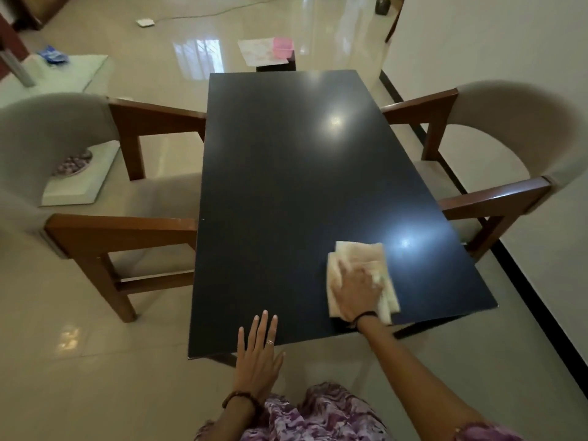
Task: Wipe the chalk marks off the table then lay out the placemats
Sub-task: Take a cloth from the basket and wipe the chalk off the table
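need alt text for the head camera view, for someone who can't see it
A person's right hand presses a folded beige cloth flat on the near right part of a dark rectangular table, while the left hand rests open on the table's near edge. An armchair stands at each long side, left and right, on a glossy tiled floor.

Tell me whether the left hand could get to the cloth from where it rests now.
Probably yes. The left hand lies flat at the table's near edge, with only bare tabletop between it and the cloth; the right hand covers part of the cloth.
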